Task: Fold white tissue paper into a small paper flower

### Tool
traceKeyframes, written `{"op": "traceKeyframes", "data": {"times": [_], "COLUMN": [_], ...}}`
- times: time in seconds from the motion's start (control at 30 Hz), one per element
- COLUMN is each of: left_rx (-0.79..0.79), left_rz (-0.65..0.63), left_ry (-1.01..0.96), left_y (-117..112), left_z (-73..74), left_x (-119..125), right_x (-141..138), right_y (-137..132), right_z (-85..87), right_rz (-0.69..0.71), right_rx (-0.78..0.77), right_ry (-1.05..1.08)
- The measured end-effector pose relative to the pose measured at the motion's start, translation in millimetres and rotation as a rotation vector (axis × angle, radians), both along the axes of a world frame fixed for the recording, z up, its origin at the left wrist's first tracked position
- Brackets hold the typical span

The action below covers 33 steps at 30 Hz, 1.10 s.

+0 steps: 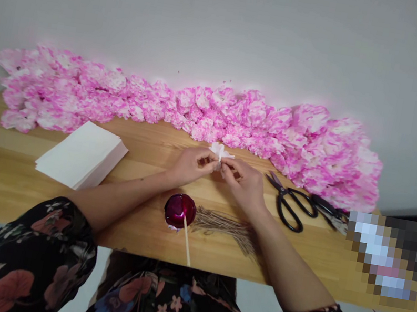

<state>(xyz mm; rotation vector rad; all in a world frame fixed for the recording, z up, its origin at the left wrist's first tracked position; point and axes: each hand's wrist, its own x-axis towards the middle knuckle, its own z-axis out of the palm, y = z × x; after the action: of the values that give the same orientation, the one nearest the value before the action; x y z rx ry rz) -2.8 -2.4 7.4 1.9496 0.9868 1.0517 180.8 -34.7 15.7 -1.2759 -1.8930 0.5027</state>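
Pinching a white gathered piece just right of mid-frame

The step in hand looks like hand-shaping: a person works the thin, crinkled piece at its narrow base, its petal-like edges flaring toward the top of the frame. The next move seems to call for a light, steady pinch, with one side holding while the other gathers or twists.

The left hand, coming in from the lower left, has thumb and index finger brought nearly together on the piece, with a small loop of space behind the tips. The right hand meets it from the lower right, thumb and index closed to a fine pinch on the same base. The two sets of fingertips almost touch; how the remaining fingers sit is partly hidden.

Below the hands, at lower centre, a dish of magenta liquid holds a pale stick, with thin brown stems beside it. Pink-and-white flowers span the frame above the hands.
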Motion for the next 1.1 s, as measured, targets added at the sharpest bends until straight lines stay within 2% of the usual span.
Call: {"op": "traceKeyframes", "data": {"times": [0.2,0.27,0.4,0.47,0.6,0.67,0.87,0.97,1.1], "left_rx": [-0.034,-0.066,-0.105,-0.101,-0.079,-0.087,-0.118,-0.124,-0.164], "left_rz": [0.045,0.034,0.008,-0.003,-0.029,-0.044,-0.083,-0.091,-0.035], "left_ry": [-0.063,-0.099,-0.144,-0.147,-0.151,-0.149,-0.172,-0.132,-0.083], "left_y": [2,3,4,4,3,3,3,1,-1], "left_z": [-6.6,-9.3,-9.8,-8.9,-8.7,-9.2,-4.7,0.4,0.2], "left_x": [1,0,-1,-2,-2,-2,-4,-4,0], "right_x": [-1,1,13,18,19,15,5,3,-1], "right_y": [-1,0,8,13,17,15,9,9,8], "right_z": [3.7,7.2,10.3,8.4,4.7,4.5,3.0,0.6,-3.4], "right_rz": [0.048,-0.007,-0.204,-0.237,-0.189,-0.149,-0.118,-0.113,-0.085], "right_rx": [0.07,0.042,-0.032,-0.098,-0.281,-0.322,-0.215,-0.221,-0.277], "right_ry": [-0.059,-0.01,0.118,0.128,0.125,0.186,0.33,0.364,0.45]}}
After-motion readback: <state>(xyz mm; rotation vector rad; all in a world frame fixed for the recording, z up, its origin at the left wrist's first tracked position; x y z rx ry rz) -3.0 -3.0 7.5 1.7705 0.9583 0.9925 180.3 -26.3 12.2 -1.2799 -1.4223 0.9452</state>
